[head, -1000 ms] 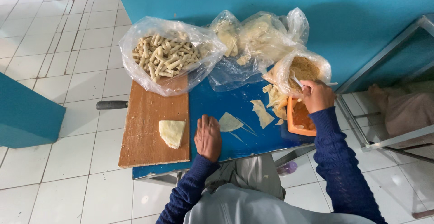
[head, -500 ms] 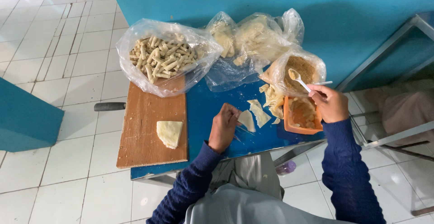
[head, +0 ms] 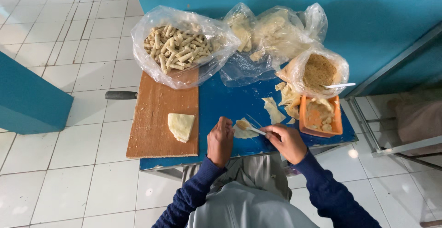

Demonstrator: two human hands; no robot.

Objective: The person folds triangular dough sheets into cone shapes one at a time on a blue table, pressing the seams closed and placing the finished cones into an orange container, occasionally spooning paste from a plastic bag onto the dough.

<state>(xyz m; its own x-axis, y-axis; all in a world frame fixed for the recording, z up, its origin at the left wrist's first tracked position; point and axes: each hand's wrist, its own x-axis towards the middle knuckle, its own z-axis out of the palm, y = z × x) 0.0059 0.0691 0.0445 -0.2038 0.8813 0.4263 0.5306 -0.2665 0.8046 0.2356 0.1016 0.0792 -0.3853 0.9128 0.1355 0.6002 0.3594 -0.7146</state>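
My right hand [head: 286, 141] grips a white spoon [head: 252, 129] whose bowl rests, with brown filling on it, on a pale wrapper sheet [head: 243, 131] lying on the blue table [head: 228, 103]. My left hand [head: 220, 141] sits at the sheet's left edge, fingers bent down onto it. A folded wrapper piece [head: 180, 125] lies on the wooden board [head: 156, 117] to the left. An orange tub [head: 321, 116] of filling stands to the right, with loose wrapper pieces [head: 274, 109] beside it.
A clear bag of rolled sticks [head: 177, 47] rests at the board's far end. More bags [head: 271, 34] of wrappers lie against the teal wall. A bag of brown crumbs [head: 317, 71] holds a second spoon. A dark handle [head: 121, 95] sticks out at left. A metal frame [head: 396, 117] stands right.
My right hand came from the orange tub and crumb bag down to the near table edge with the loaded spoon. My left hand drew the wrapper sheet closer to me.
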